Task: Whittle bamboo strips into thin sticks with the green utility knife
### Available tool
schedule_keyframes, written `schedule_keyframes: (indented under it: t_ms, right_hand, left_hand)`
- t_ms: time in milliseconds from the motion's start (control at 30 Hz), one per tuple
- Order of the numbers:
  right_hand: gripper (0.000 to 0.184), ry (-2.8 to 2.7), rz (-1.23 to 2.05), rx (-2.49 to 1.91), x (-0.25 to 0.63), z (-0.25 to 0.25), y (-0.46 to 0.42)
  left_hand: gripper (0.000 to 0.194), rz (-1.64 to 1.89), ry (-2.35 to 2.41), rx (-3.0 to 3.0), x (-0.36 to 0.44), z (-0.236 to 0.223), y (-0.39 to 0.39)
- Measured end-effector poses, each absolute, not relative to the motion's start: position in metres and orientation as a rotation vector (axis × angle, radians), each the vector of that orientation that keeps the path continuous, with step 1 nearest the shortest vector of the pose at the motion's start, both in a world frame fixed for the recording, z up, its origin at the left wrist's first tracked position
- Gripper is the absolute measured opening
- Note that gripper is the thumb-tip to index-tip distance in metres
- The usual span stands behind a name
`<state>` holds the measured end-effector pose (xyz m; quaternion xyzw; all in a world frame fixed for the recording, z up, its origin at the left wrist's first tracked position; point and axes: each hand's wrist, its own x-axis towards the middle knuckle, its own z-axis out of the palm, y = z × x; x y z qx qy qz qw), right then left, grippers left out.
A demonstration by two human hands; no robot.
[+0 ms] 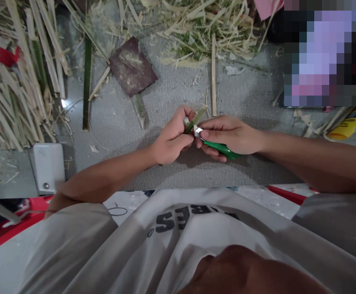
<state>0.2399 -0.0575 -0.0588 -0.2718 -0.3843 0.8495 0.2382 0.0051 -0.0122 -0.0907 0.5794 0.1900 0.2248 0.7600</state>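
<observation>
My left hand (174, 136) is closed around a short green bamboo strip (198, 116), whose pale end points up and to the right. In my right hand (231, 132) is a green-handled utility knife (223, 150) with a metal tip. My right thumb presses on the metal part, right beside the strip. The two hands meet over the grey table, and the blade's edge is partly hidden by fingers. Beyond them lie a pale bamboo stick (213, 77) and a dark brown square of sandpaper (133, 67), dusty on top.
Bundles of split bamboo sticks (9, 106) fill the left side. A heap of shavings (208, 28) covers the back. A white power-bank-like box (49, 167) sits at the front left edge, and a yellow tube (351, 122) lies at right. A blurred-out patch hides the upper right.
</observation>
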Motion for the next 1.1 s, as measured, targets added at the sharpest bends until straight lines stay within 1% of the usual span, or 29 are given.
schedule_keyframes:
  t_ms: [200, 400, 567, 800, 867, 1033, 1100]
  right_hand:
    - [0.043, -1.009, 2.446, -0.705, 0.243, -0.061, -0.053]
    - [0.042, -0.954, 2.494, -0.608, 0.242, -0.065, -0.054]
    - [0.046, -0.906, 2.443, -0.651, 0.236, -0.067, -0.060]
    - [0.048, -0.922, 2.323, -0.722, 0.227, -0.056, -0.065]
    - [0.049, -0.929, 2.267, -0.759, 0.224, -0.056, -0.070]
    - [0.052, -0.955, 2.023, -0.889, 0.216, -0.062, -0.082]
    - [0.052, -0.962, 2.043, -0.895, 0.217, -0.061, -0.080]
  left_hand:
    - [0.039, 0.553, 0.319, 1.503, 0.005, -0.091, -0.011]
    - [0.046, 0.603, 0.440, 1.681, 0.006, -0.094, -0.017]
    - [0.054, 0.603, 0.461, 1.677, 0.005, -0.098, -0.021]
    - [0.062, 0.668, 0.560, 1.717, 0.005, -0.098, -0.022]
    - [0.062, 0.687, 0.599, 1.736, 0.005, -0.100, -0.023]
    - [0.050, 0.727, 0.639, 1.719, 0.006, -0.097, -0.028]
    - [0.051, 0.692, 0.648, 1.684, 0.007, -0.094, -0.029]
